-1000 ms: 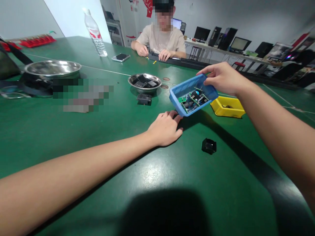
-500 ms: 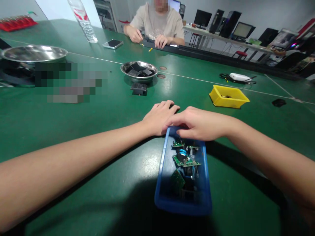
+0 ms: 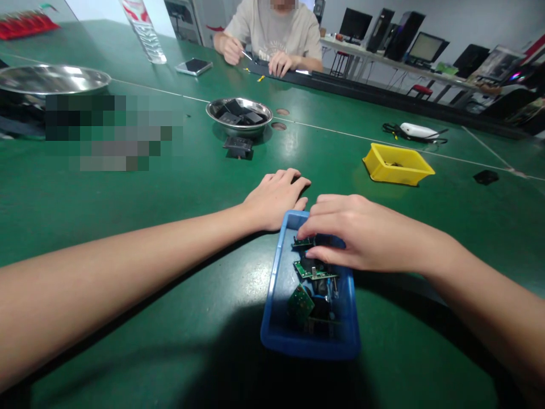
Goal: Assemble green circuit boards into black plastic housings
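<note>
My left hand (image 3: 276, 196) lies palm down on the green table beyond the blue bin, its fingers spread and nothing held. Its thumb side is close to the far left corner of the blue bin (image 3: 272, 295). Over the bin's far end, my right hand (image 3: 349, 230) reaches in with thumb and index finger apart. Those fingertips are at a small green circuit board (image 3: 301, 244); no firm grip on it shows. Nearer me in the bin are another circuit board (image 3: 317, 274) and a tilted green board (image 3: 301, 304), among dark components partly in shadow.
A steel bowl (image 3: 239, 126) holds black casings, with one black casing (image 3: 238, 147) before it. A yellow bin (image 3: 398, 173) stands right. Farther off are a phone (image 3: 194, 66), a water bottle (image 3: 147, 34), a large steel dish (image 3: 55, 88) and a person (image 3: 276, 34) working across the table.
My right hand has moved from the bin's far rim down into it, its thumb and index finger parting over the boards. My left hand stays flat on the table.
</note>
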`<state>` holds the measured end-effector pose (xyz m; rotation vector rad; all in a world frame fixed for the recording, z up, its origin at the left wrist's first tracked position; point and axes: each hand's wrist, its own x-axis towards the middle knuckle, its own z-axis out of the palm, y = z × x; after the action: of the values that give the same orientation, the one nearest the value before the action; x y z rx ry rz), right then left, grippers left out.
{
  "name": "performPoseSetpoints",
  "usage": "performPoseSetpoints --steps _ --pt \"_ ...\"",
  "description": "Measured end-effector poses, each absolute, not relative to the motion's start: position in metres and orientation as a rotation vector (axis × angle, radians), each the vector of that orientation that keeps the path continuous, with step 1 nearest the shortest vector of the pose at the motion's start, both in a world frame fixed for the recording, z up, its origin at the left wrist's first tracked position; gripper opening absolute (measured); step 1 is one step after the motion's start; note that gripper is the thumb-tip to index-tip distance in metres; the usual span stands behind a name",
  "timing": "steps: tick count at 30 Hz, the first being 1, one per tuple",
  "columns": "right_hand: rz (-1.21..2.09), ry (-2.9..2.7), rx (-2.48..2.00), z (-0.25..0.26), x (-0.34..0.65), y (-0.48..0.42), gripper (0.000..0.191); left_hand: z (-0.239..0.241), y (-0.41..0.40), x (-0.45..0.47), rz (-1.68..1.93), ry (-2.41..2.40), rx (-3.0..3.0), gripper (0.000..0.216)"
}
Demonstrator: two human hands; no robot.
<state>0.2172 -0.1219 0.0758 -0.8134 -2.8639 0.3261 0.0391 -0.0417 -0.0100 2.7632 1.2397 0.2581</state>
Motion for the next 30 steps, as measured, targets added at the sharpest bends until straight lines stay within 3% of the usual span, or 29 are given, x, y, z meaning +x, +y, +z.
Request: performPoseSetpoints --steps 9,17,24,30 --pt "0.274 -2.798 -0.802 0.07 0.222 -0.116 0.018 -0.009 -0.042 0.04 0.25 1.253 2.755 0.049" --pt "0.672 -2.919 -0.525 0.078 0.208 -0.146 0.01 -0.016 -0.04 0.039 0.303 1.253 2.802 0.048" --pt "0.609 -3.035 -0.63 0.067 0.194 -0.149 0.01 -0.014 -0.039 0.038 0.305 1.231 2.805 0.049" --pt "0.909 -2.729 -0.559 0.082 0.212 -0.133 0.014 -0.013 -0.039 0.036 0.329 1.219 2.784 0.049"
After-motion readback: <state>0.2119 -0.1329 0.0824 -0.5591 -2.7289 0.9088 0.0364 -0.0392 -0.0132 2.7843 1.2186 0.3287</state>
